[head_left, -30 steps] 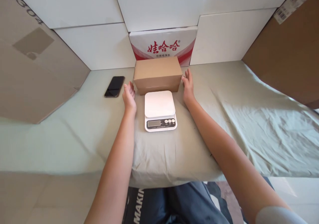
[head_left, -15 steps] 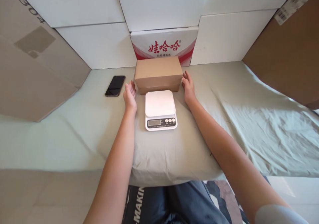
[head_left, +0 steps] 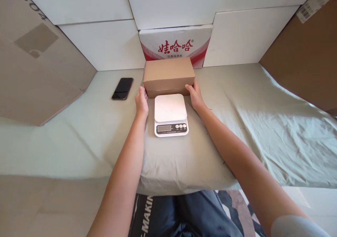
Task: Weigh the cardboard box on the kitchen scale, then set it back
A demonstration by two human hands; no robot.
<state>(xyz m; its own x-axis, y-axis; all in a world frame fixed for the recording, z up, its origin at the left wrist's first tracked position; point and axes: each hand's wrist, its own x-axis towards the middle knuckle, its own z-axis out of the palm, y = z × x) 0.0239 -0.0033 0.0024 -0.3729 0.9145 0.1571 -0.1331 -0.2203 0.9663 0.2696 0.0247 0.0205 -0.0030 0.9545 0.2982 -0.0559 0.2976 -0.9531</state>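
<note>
The box [head_left: 169,76] sits on the sheet-covered worktop [head_left: 237,124], near the back edge, right behind the scale [head_left: 171,114] and in front of the printed carton [head_left: 176,44] that leans against the white wall panels. Both hands now press on it. The left hand [head_left: 141,101] lies flat against the lower left end, fingers straight. The right hand [head_left: 194,96] cups the lower right corner, its thumb on the front face. So the box is clasped between two open palms, not pinched by curled fingers.

As for progress, the grip looks made, but the box rests on the sheet with no gap showing beneath it, so it is not yet lifted. The scale's platform is bare. Its display is too small to read. By my judgement the work with the box is at its very start: hold taken, nothing moved.

Half a second earlier both hands stood apart from the box, the left one tilted on its edge beside the left end and the right one hovering off the right end. Since then they have closed in to touch it. The box, the scale and the phone [head_left: 122,88] towards the left edge have kept their places; only the camera has shifted a little.
</note>
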